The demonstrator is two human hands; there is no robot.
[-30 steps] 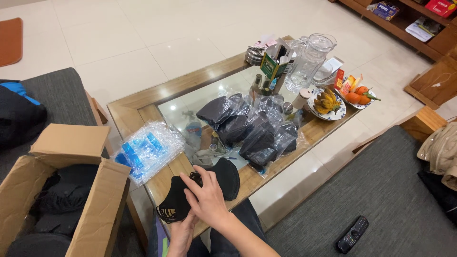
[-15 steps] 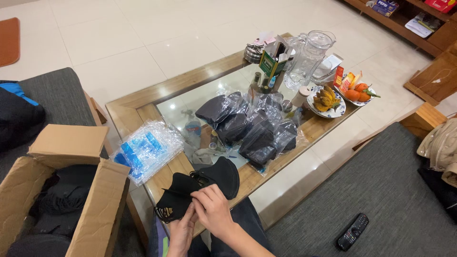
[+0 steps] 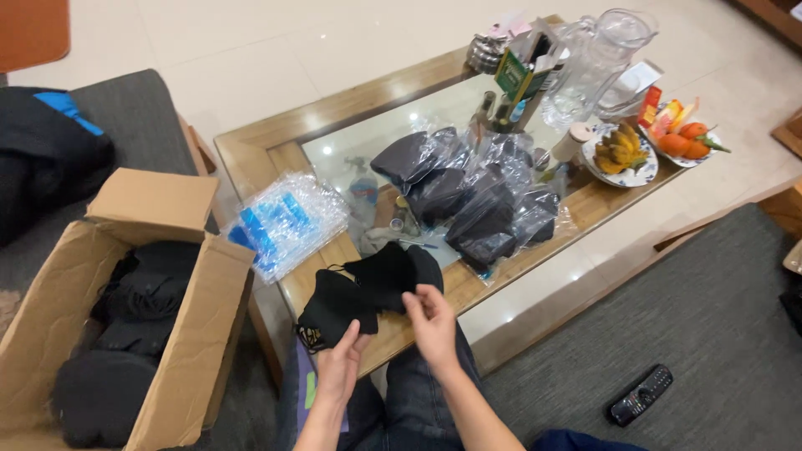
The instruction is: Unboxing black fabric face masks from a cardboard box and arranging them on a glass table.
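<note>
You are seated at a low wooden coffee table (image 3: pixel 276 154) with a glass inset, and the step in hand looks like separating soft black cloth pieces at its near edge.

Largest first. An open cardboard box (image 3: pixel 180 334) stands to your left with matte, crumpled flaps, and it is filled with dark fabric bundles (image 3: pixel 125 334). On the glass lies a heap of bagged black pieces (image 3: pixel 468 196) in clear, glossy, wrinkled film. Near it, at the table's left corner, sits a stack of clear plastic sleeves (image 3: pixel 288 221) with blue print showing through. At the far end stand a clear faceted jug (image 3: pixel 597 63) and a plate of fruit (image 3: pixel 622 154). A black remote (image 3: pixel 640 394) lies on the grey rug, well apart from the work.

Black cloth pieces (image 3: pixel 368 288): at least two, thin, limp, rounded, overlapping, resting partly on the table edge and partly in your grip. I read them as fabric masks, though the black-on-black detail is too poor to be sure.

Your left hand (image 3: pixel 338 367) is closed on the lower edge of the nearer piece, thumb on top. Your right hand (image 3: pixel 434 321) pinches the edge of the farther piece between thumb and fingertips, the other fingers loosely curled.

Judgement: the next move calls for a light pinch-and-peel, since soft cloth clings to itself and one layer may drag the other along.
</note>
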